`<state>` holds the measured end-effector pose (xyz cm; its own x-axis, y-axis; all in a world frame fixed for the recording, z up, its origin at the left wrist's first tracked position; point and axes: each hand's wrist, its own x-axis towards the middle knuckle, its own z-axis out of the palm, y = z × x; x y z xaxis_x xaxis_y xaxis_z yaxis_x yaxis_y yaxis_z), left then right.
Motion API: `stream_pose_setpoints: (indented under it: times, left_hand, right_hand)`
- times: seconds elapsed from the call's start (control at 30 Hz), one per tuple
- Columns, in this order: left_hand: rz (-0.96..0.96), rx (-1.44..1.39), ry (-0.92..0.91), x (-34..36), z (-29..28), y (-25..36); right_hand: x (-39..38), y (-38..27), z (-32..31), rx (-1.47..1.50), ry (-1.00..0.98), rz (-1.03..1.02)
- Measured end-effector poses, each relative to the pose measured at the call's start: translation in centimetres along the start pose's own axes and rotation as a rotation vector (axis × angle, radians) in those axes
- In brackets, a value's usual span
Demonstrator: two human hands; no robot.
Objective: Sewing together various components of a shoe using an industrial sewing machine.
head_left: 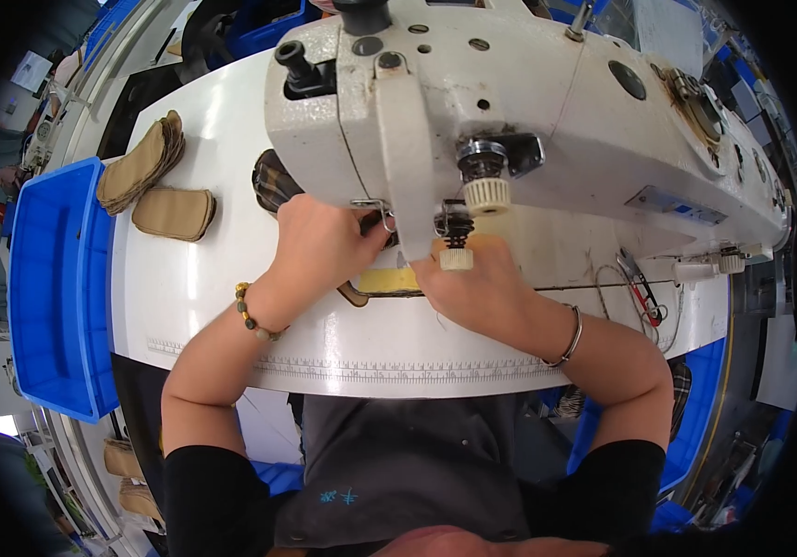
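Note:
A white sewing machine (528, 102) stands over the table, its head above both my hands. My left hand (319, 243) is closed beside the needle area, thumb and fingers pinching the edge of a dark fabric piece. Brown-and-black plaid fabric (275, 181) shows just beyond this hand; whether it is the same piece I cannot tell. My right hand (477, 283) is bent just right of the needle area, its fingertips hidden behind the machine's parts. Between my hands lies a yellow strip (387, 281). A small tan edge (354, 295) pokes out below my left hand.
Stacks of tan, rounded fabric pieces (143, 165) lie at the table's left, next to a blue bin (59, 288). Red-handled snips (640, 290) and loose thread are at the right. A printed ruler (398, 371) follows the white table's near edge.

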<state>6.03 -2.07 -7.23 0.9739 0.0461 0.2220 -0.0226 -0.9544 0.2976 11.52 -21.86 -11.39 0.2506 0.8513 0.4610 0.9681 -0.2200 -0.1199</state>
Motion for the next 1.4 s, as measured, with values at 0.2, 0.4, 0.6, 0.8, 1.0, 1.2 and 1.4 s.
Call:
stream_pose_setpoints:
  times: [0.2,0.4,0.6,0.8,1.0,1.2,1.4]
  left_hand:
    - [0.041,-0.073,0.039,0.7,-0.1,-0.6]
    - [0.003,-0.166,-0.027,0.7,-0.6,-0.5]
    - [-0.015,-0.182,-0.076,0.6,-0.7,-0.3]
    - [0.027,-0.21,-0.039,1.0,-0.7,-0.7]
    - [0.1,-0.255,0.013,1.2,-0.5,-1.3]
    - [0.073,-0.292,-0.019,1.3,-0.1,-1.8]
    - [0.058,-0.288,-0.028,1.4,0.0,-1.9]
  right_hand:
    - [0.1,-0.9,0.3,0.005,-0.028,0.049]
    - [0.2,-0.9,0.1,-0.005,0.008,0.061]
    - [0.2,-0.9,0.1,-0.002,-0.025,0.058]
    - [-0.1,-1.1,1.0,-0.06,-0.019,0.029]
    - [0.2,-1.1,0.8,-0.106,0.002,0.006]
    - [0.0,-1.4,0.5,-0.065,-0.007,-0.005]
    - [0.6,-1.5,0.4,-0.078,-0.085,0.067]
